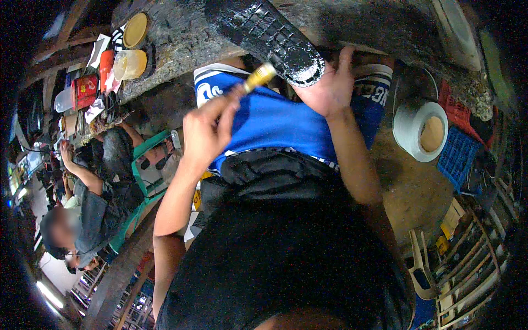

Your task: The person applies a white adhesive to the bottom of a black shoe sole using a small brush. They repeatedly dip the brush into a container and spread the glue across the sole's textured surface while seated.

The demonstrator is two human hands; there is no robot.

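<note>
Left hand (209,124) gripped brush (260,77) | right hand (325,94) supported sole (264,33), grip unclear | apparently mid-coating | next stroke needed sole steady

The elongated black shoe sole with a raised square grid (275,38) lies lengthwise from far left to near right, gridded face upward. The surface is glossy; white, wet-looking patches cover the rounded near end and part of its rim. The short yellow cylindrical brush-like tool with a pale tip (259,78) is located left of the sole, inclined, tip directed far right, just beside the sole's left edge. Contact cannot be determined.
</note>
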